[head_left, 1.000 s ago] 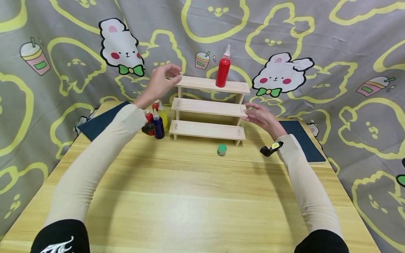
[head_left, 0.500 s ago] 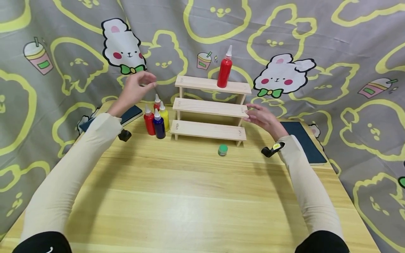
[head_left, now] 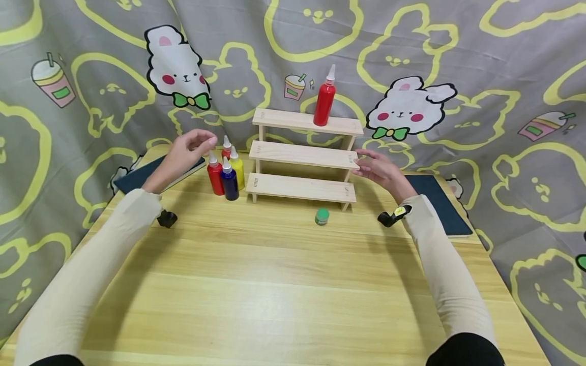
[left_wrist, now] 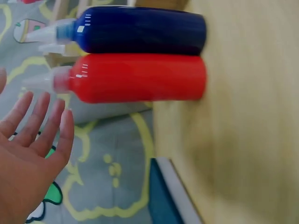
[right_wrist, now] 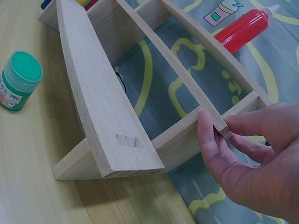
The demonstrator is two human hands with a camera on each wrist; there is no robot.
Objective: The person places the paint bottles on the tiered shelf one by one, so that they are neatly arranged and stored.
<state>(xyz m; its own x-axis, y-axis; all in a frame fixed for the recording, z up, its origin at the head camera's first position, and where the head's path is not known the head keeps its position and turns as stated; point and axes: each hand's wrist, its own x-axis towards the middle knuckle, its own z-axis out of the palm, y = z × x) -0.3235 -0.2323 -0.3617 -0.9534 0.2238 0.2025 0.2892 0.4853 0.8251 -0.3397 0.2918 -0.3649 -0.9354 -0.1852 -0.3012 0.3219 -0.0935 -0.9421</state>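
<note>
A second ago the left hand (head_left: 183,155) was at the left end of the top board of the wooden stand (head_left: 288,119); now it is well apart from that board, lower and farther left, with its fingers near the nozzle of the front red bottle (head_left: 215,179). Half a second ago it hung higher, above that nozzle. The sleeve (head_left: 98,269) has swung left too, and the black wrist piece (head_left: 167,219), which partly covered that bottle at first, has moved clear of it
</note>
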